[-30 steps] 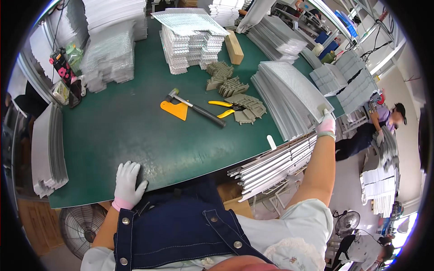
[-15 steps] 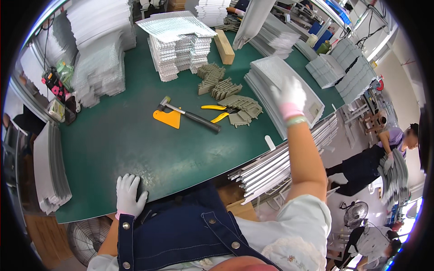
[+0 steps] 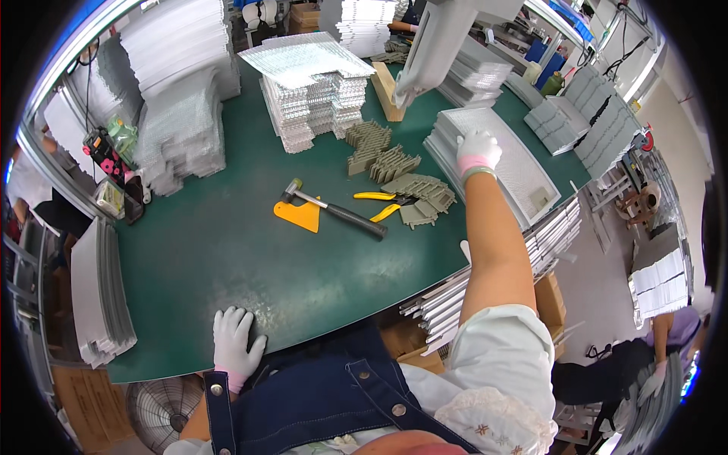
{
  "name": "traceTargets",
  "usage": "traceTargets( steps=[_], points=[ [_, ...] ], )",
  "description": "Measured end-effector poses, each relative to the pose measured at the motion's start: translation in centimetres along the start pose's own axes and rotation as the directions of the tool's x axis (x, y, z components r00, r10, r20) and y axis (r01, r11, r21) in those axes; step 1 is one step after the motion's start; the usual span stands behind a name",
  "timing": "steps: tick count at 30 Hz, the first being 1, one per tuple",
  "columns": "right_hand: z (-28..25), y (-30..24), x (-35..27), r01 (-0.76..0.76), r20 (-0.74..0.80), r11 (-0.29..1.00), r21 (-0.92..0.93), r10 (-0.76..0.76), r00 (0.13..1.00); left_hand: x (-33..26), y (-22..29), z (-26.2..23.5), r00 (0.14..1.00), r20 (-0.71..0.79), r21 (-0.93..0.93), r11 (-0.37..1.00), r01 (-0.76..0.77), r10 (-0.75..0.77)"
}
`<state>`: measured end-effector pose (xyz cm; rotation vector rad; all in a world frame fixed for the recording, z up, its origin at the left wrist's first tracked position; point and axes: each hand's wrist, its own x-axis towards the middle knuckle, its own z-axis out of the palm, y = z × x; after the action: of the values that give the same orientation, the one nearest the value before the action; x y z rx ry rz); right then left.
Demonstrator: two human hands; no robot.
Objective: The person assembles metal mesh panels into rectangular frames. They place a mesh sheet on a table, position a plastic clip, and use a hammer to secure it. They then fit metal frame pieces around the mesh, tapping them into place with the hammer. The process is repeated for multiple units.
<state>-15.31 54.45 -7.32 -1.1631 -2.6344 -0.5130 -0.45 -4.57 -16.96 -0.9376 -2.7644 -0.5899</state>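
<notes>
My left hand (image 3: 234,343), in a white glove with a pink cuff, lies flat near the front edge of the green table, fingers spread and holding nothing. My right hand (image 3: 478,150), gloved the same way, reaches far out over a stack of grey mesh-like panels (image 3: 523,178) at the right. Its fingers are curled down at the top panel's left side; what they grip, if anything, is hidden. Between the hands lie a hammer (image 3: 345,215) with a black handle, an orange scraper (image 3: 299,215), yellow-handled pliers (image 3: 377,199) and grey-brown slatted plastic pieces (image 3: 422,199).
Stacked silvery panels (image 3: 311,64) stand at the back beside a wooden block (image 3: 387,91). More piles (image 3: 182,129) rise at the left, with upright sheets (image 3: 102,288) at the left edge. White strips (image 3: 440,307) sit below the front edge. A co-worker (image 3: 607,375) carries panels at lower right.
My right hand has moved farther away and left over the panel stack, and its fingers look curled. The view has shifted slightly. The co-worker at right has come nearer. My left hand stays put.
</notes>
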Motion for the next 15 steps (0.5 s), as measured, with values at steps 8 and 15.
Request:
traceTargets(
  steps=[8, 15],
  points=[
    [-4.1, -6.9, -16.2, 0.654, -0.496, 0.682, 0.329, -0.464, 0.734, 0.3, -2.4, -7.5, 0.97, -0.243, 0.106, 0.993, 0.056, -0.028],
    [-5.3, -12.7, -36.8, 0.822, -0.334, 0.219, 0.526, -0.835, 0.436, -12.9, -26.5, -25.9, 0.533, -0.543, 0.387, 0.37, 0.845, -0.649]
  ],
)
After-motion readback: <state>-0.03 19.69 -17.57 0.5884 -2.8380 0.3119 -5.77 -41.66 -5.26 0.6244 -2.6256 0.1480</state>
